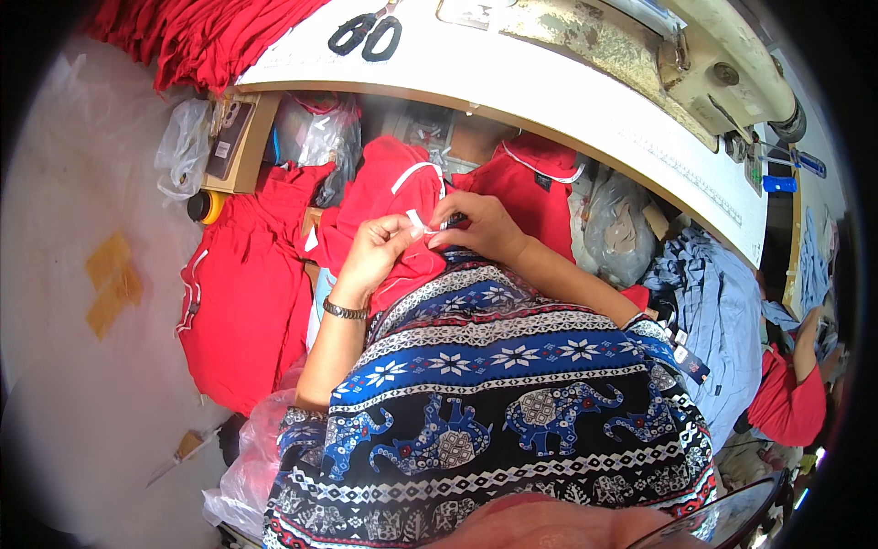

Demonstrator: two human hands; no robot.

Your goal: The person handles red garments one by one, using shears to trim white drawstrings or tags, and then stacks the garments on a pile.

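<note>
A red garment with white trim lies over my lap. Above it my left hand, a metal band at its wrist, is closed, with thumb and finger pinching a short white strip. My right hand is closed too, its fingertips pressed together on the garment's white-trimmed edge close beside the left fingertips. The exact spot under the fingertips is partly hidden. Just beyond my right hand rests another red garment with white piping and a dark label.
Black-handled scissors and a sewing machine are on the white table ahead. Red garments hang at my left, beside an open cardboard box. Blue cloth is heaped at right, near another person's red sleeve.
</note>
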